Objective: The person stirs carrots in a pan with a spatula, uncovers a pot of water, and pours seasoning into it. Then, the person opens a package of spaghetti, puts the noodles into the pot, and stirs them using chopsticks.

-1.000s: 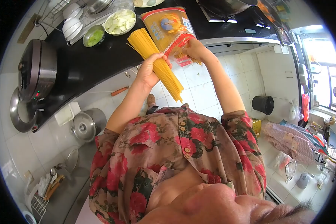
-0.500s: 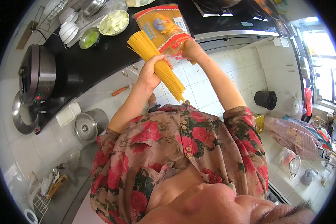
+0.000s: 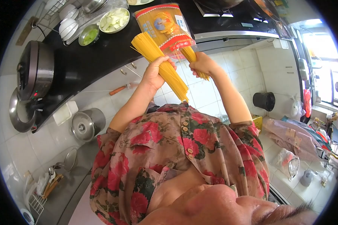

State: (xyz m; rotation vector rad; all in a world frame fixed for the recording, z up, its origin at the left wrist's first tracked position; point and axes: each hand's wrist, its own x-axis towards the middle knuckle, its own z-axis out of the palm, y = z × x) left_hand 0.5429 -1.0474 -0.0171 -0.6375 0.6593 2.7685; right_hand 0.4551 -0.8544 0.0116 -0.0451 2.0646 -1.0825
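Note:
A thick bundle of yellow noodle sticks (image 3: 174, 81) is held by my left hand (image 3: 154, 73), its fingers wrapped round the middle. My right hand (image 3: 204, 64) grips a second, thinner bundle (image 3: 190, 55), whose far end is still inside the open end of the noodle bag (image 3: 164, 25). The bag is clear plastic with red bands and lies on the black counter's edge. Its near end hangs between my two hands, and the thick bundle overlaps its left side.
Left of the bag on the black counter (image 3: 77, 67) are a bowl of pale slices (image 3: 114, 20), a bowl of green pieces (image 3: 89, 36), white bowls (image 3: 68, 29) and a rice cooker (image 3: 35, 70). The stove (image 3: 236, 27) is at the right.
My right hand has come out from the bag's mouth towards me and to the right, pulling the thinner bundle partly out. My left hand keeps its hold on the thick bundle.

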